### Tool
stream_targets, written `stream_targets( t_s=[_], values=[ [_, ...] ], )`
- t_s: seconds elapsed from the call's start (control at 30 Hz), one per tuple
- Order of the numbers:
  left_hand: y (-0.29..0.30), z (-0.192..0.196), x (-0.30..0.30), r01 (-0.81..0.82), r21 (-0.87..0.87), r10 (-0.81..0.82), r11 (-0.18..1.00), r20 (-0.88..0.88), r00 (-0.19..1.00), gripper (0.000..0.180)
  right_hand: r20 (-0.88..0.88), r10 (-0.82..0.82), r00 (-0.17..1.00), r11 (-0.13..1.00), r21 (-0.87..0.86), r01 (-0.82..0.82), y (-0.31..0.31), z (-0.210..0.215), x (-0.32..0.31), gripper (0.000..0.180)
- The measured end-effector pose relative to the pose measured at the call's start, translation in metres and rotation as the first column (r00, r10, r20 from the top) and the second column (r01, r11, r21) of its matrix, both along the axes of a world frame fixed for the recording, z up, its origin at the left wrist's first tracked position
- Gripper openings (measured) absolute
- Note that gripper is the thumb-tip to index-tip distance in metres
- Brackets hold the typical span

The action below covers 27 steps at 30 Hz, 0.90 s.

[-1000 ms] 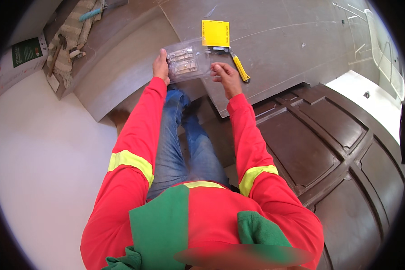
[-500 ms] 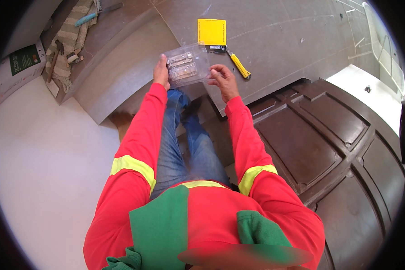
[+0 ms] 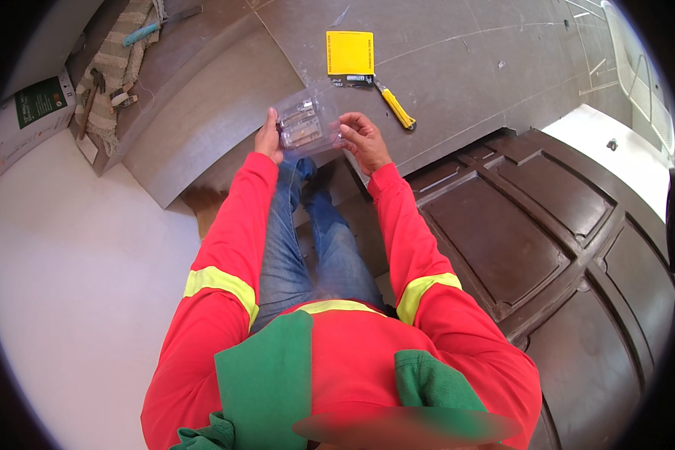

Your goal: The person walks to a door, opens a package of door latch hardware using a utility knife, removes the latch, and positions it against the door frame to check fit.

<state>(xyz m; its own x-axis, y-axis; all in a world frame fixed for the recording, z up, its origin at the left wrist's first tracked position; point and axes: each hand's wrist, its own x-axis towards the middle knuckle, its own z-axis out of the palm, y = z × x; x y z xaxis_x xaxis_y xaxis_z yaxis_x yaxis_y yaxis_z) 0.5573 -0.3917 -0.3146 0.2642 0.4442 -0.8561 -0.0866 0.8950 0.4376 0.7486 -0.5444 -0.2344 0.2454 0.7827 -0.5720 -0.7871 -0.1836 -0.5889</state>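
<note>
Between my hands is a clear plastic blister pack [image 3: 303, 127] with several metal pieces inside; their exact kind is too small to tell. My left hand [image 3: 269, 136] grips its left edge, thumb up along the side. With thumb and fingers pinched, my right hand [image 3: 364, 139] holds the right edge of the clear plastic. Beyond the pack, a yellow card [image 3: 350, 52] with a dark lower strip lies on the grey tiled surface. Beside the card, to its right, rests a yellow utility knife [image 3: 396, 109].
A dark brown panelled door [image 3: 502, 232] lies at the right. On the left are a striped cloth [image 3: 124, 56], a blue-handled tool [image 3: 142, 34], a hammer [image 3: 91, 105] and a white and green box [image 3: 34, 116]. A grey step [image 3: 217, 105] drops toward my legs.
The blister pack has tilted, and its right side has come nearer to me. My right hand has shifted slightly left and toward me, still pinching the plastic.
</note>
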Motion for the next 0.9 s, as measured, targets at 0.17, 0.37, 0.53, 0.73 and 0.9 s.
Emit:
stream_targets(
  t_s=[0.17,0.37,0.53,0.73,0.9],
  values=[
    [-0.013,0.002,-0.008,-0.041,-0.085,0.043,0.996,0.023,0.999,0.060,0.036,0.023,0.999,1.000,0.012,-0.024,-0.004,0.006,0.002,0.022],
    [-0.018,0.020,-0.004,-0.006,-0.120,0.018,0.993,0.097,0.995,0.057,0.267,0.036,0.963,0.999,0.026,-0.044,-0.007,0.004,0.003,0.014],
    [-0.026,0.027,0.005,0.023,-0.096,-0.010,0.995,0.135,0.991,0.058,0.214,0.090,0.973,0.996,-0.047,-0.081,-0.011,0.010,-0.002,0.017],
    [-0.030,0.032,0.000,0.041,-0.089,-0.031,0.995,0.120,0.992,0.060,-0.010,0.058,0.998,0.998,-0.039,-0.059,-0.019,0.017,-0.006,0.029],
    [-0.036,0.038,-0.003,0.102,-0.167,-0.069,0.981,0.192,0.979,0.061,-0.202,0.055,0.978,0.997,0.060,-0.044,-0.022,0.015,-0.013,0.034]
  ],
)
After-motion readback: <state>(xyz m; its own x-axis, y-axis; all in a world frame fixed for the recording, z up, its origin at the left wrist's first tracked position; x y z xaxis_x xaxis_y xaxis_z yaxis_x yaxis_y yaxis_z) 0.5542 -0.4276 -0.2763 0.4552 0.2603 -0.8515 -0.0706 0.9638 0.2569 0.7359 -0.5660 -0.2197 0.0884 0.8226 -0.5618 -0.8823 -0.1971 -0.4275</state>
